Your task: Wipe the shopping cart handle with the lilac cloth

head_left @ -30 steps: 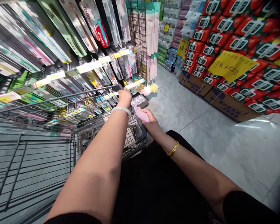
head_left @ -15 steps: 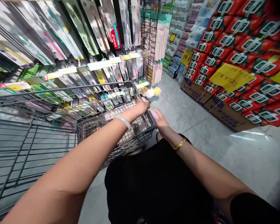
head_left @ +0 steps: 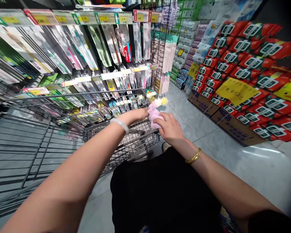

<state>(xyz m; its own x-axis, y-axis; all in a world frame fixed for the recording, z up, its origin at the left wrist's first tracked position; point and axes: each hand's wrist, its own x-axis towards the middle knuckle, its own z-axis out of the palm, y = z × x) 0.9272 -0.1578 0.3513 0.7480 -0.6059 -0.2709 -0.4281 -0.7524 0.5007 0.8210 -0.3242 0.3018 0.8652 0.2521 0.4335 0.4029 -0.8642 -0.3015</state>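
Roughly mid-frame, above the shopping cart's [head_left: 87, 93] right corner, the pink soft item [head_left: 154, 115] lies between both hands: the right hand [head_left: 171, 129] clasps it from the lower right, while the left hand [head_left: 137, 115] touches its left side, grip unclear.

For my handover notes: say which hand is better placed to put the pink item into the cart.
Probably the right hand: its fingers grip the pink item right at the cart rim. The left hand only lies along the rim beside it.
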